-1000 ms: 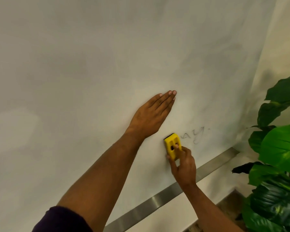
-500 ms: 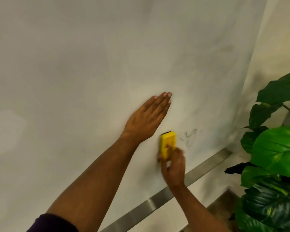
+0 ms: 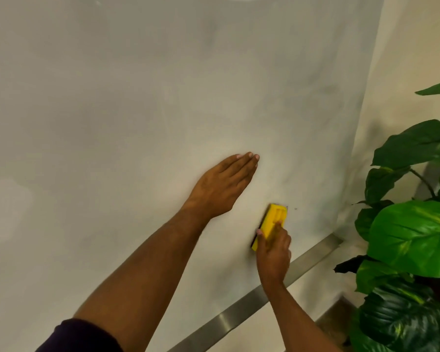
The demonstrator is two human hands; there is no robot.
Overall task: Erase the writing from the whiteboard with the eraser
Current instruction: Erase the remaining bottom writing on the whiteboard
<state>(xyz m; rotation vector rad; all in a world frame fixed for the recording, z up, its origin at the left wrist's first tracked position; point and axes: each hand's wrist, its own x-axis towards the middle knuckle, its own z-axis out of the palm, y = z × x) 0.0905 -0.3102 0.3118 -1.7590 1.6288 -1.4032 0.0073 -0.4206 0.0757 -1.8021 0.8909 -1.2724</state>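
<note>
While the right hand (image 3: 273, 247) clamps the yellow eraser (image 3: 269, 226) low on the whiteboard (image 3: 137, 97), left hand (image 3: 222, 188) flat, fingers together: press evenly, sweep toward the speck (image 3: 295, 208).

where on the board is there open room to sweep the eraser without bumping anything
Open: the whole whiteboard above and left of the flat left hand, and the strip between the eraser in the right hand and the board's right edge, where a small dark speck remains. Crowded: the gap between the two hands, and the lower right by the plant and metal rail.
</note>
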